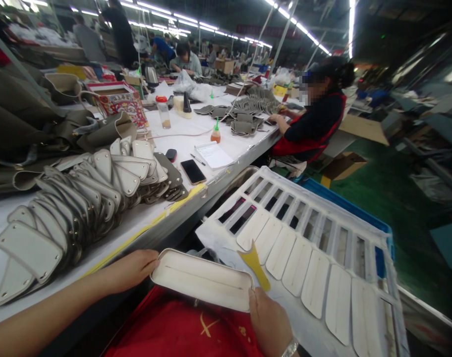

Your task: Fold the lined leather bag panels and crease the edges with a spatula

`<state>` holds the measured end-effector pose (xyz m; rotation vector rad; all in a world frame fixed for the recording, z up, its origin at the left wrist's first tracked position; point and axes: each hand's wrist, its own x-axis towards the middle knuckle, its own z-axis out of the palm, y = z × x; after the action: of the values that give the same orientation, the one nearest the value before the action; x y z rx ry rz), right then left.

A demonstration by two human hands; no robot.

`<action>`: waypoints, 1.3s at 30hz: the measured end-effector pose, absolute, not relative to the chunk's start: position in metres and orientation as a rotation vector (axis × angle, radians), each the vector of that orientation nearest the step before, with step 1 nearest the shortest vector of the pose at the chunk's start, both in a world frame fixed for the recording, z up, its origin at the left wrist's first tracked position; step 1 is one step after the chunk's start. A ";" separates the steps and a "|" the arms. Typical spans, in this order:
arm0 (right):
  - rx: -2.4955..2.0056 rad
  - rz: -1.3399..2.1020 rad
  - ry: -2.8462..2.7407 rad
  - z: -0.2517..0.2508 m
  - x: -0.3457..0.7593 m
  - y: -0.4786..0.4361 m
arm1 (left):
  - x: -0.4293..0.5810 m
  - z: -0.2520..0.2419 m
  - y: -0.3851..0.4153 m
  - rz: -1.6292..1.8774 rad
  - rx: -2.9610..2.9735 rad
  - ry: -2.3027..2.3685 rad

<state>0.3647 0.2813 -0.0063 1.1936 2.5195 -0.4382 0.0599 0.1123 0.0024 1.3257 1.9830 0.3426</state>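
A long cream leather panel [201,278] with rounded corners, raised edges and a thin lengthwise line is held above my red apron. My left hand [137,267] pinches its left end, and my right hand [268,317] grips the right end. To the right, a white slatted rack [318,210] carries a row of similar cream panels [315,282] laid side by side. A yellow forked piece [256,267] lies on the rack's near side, close to my right hand. Left of me, a big pile of pale panels with metal studs [73,208] is stacked on the table.
On the white table [166,136] are a phone [193,171], a notepad [214,154], a pen, a small glue bottle [215,134] and a red-lidded jar [162,113]. A co-worker [315,114] sits at the table's edge beyond the rack. Cardboard boxes [343,166] stand on the green floor.
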 end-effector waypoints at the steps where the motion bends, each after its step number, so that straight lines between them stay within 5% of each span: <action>1: 1.190 -0.439 2.532 -0.007 0.365 0.281 | 0.061 0.002 0.112 0.335 1.357 1.994; 17: 1.212 -0.365 2.525 -0.001 0.360 0.279 | 0.049 -0.013 0.120 0.370 0.960 1.818; 28: 1.255 -0.391 2.554 -0.002 0.362 0.280 | 0.043 -0.018 0.101 0.782 0.594 1.446; 39: 1.223 -0.360 2.547 -0.011 0.359 0.285 | 0.053 -0.038 0.113 0.803 0.707 1.659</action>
<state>0.3588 0.2848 -0.0114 1.2229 2.5466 -0.3600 0.0532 0.1125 -0.0382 0.7067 1.6585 0.8028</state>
